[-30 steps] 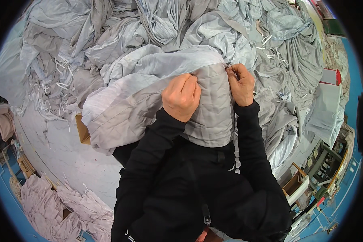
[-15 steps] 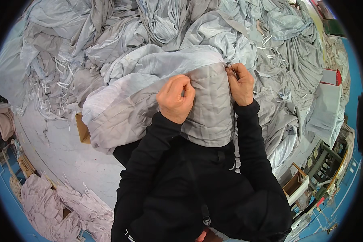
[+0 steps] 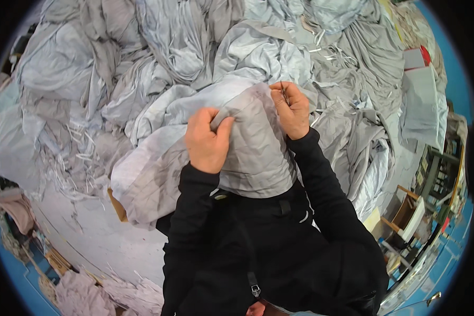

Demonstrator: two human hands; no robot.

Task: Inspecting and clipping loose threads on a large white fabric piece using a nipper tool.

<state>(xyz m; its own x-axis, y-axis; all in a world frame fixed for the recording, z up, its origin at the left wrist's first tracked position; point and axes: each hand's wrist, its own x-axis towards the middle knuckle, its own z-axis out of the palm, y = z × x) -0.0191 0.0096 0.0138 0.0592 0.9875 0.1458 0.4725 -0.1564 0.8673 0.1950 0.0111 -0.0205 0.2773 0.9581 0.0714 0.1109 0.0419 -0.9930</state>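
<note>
A grey fabric piece with a pale blue side (image 3: 258, 152) is draped in front of me, its near end against my waist. The fingers of my left hand (image 3: 204, 141) are closed on a fold of it, thumb on top. At the cloth's upper right edge is my right hand (image 3: 294, 113), with thumb and forefinger pinched together. Small dark thread snips (image 3: 284, 93) are held in that hand, their thin tips pointing up. Whether the right fingertips also pinch the cloth edge I cannot tell.
A big heap of crumpled grey and pale blue fabric (image 3: 179, 47) with white ties covers the far side of the pale table (image 3: 89, 226). A cardboard edge (image 3: 118, 204) shows beneath the cloth at left. Pinkish fabric (image 3: 84, 295) lies lower left; a wooden box (image 3: 405, 213) stands at right.
The view has shifted. My left hand now grips a raised fold of the grey cloth, its thumb more visible. The snips have turned from the cloth's edge to point upward.
</note>
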